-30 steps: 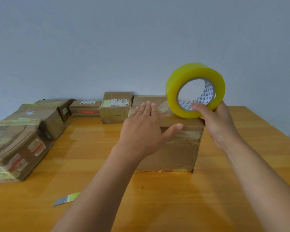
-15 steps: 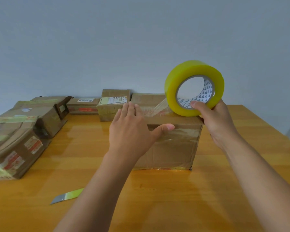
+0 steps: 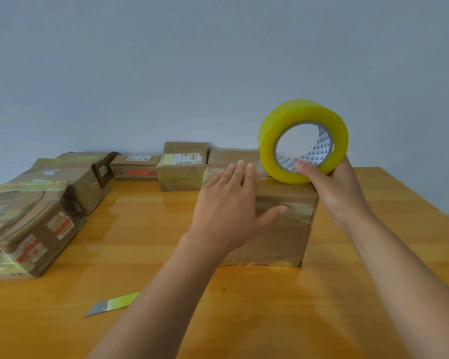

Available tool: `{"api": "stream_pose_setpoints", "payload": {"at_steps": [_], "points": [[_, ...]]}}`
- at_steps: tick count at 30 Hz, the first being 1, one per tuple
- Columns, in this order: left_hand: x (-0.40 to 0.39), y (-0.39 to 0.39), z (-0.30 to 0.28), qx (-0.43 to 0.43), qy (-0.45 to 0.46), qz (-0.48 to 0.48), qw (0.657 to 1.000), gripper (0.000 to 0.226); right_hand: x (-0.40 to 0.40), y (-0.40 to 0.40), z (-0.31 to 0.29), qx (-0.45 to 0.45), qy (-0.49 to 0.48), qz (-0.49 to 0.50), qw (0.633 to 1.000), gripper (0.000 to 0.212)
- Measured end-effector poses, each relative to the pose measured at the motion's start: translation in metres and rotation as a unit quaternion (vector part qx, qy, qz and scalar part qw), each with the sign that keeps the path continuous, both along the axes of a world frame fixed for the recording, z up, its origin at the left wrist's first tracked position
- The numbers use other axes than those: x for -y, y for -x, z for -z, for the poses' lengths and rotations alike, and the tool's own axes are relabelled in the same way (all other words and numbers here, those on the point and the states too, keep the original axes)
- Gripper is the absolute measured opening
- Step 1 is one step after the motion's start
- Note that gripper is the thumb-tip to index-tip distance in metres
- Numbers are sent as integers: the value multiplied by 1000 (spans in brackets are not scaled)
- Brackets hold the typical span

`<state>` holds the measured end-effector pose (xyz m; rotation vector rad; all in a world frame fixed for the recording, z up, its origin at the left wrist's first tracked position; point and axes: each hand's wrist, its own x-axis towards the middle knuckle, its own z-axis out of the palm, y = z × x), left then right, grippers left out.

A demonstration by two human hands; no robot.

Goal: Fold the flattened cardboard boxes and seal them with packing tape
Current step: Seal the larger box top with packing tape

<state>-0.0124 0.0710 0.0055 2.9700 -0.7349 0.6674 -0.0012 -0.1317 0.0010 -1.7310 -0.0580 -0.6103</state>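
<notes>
- A white shipping label (image 3: 181, 158) with barcodes sits on a small box (image 3: 183, 167) at the back of the table (image 3: 145, 229); its print is too small to read.
- The left hand (image 3: 228, 211) lies flat, fingers straight, on top of the cardboard box (image 3: 283, 224) at the table's centre.
- The right hand (image 3: 332, 187) grips a yellow tape roll (image 3: 302, 141), thumb inside the core, the roll standing on the box's top right edge.
- Flattened boxes (image 3: 29, 216) are stacked at left.
- A tape scrap (image 3: 112, 304) lies near the front.

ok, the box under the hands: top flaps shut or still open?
Shut. The box shows a flat top; the left hand presses flat on it and the tape roll, held by the right hand, stands on it.
</notes>
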Motion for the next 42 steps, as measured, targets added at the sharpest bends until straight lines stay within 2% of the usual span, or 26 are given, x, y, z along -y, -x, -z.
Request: {"api": "stream_pose_setpoints", "payload": {"at_steps": [5, 7, 10, 17, 27, 37, 42], "points": [[1, 2, 0, -2, 16, -17, 1000, 98, 11, -10, -9, 5, -13, 43, 999, 43], [1, 2, -1, -5, 20, -18, 1000, 98, 17, -13, -11, 15, -65, 62, 996, 34], [1, 1, 1, -4, 18, -11, 1000, 98, 21, -13, -8, 21, -128, 82, 988, 33], [-4, -4, 14, 76, 30, 37, 996, 77, 21, -9, -4, 17, -120, 61, 991, 24], [-1, -3, 10, 24, -3, 25, 999, 76, 20, -9, -7, 22, -70, 53, 996, 35], [4, -1, 7, 37, 8, 48, 998, 76, 24, -5, -7, 2, -38, 27, 999, 53], [1, -1, 1, 17, 1, 66, 998, 74, 20, -6, -4, 14, -41, 26, 999, 45]]}}
